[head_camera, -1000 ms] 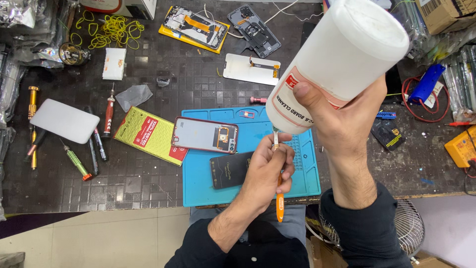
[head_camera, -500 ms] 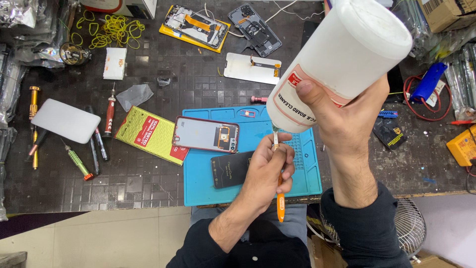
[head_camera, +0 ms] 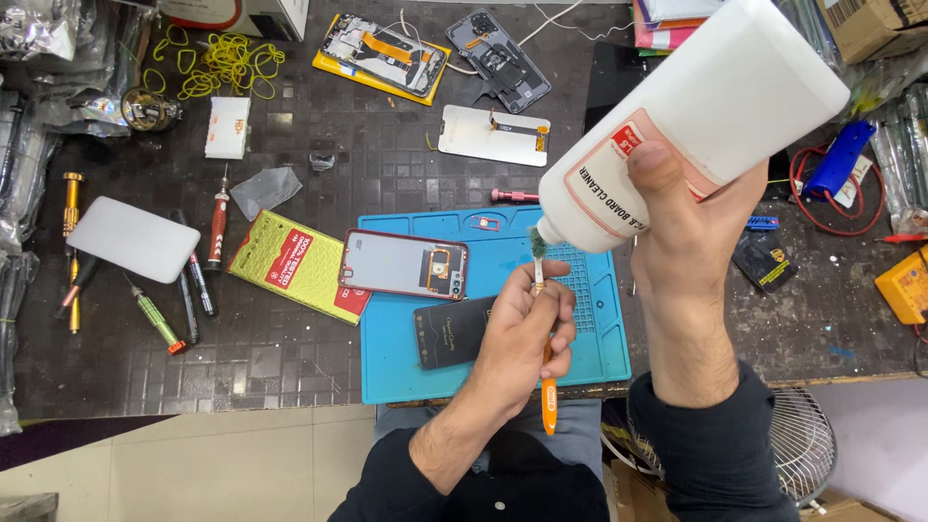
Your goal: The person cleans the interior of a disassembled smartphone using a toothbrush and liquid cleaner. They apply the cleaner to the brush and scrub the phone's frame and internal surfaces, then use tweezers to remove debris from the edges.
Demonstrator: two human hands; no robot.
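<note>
My right hand (head_camera: 688,242) grips a large white plastic bottle (head_camera: 715,106) with a red and white label, tilted so its nozzle points down and left. My left hand (head_camera: 519,338) holds an orange-handled brush (head_camera: 546,387) upright, its bristle tip touching the bottle's nozzle. Below them lies a blue work mat (head_camera: 590,338). A black phone (head_camera: 452,332) rests on the mat, and an opened phone with a red frame (head_camera: 403,264) lies across the mat's left edge.
A yellow and red flat packet (head_camera: 295,266), several screwdrivers (head_camera: 218,227), a white rounded panel (head_camera: 132,239) and yellow rubber bands (head_camera: 217,63) lie to the left. Dismantled phone parts (head_camera: 493,130) sit at the back. A red cable (head_camera: 822,198) and a yellow meter (head_camera: 904,285) are right.
</note>
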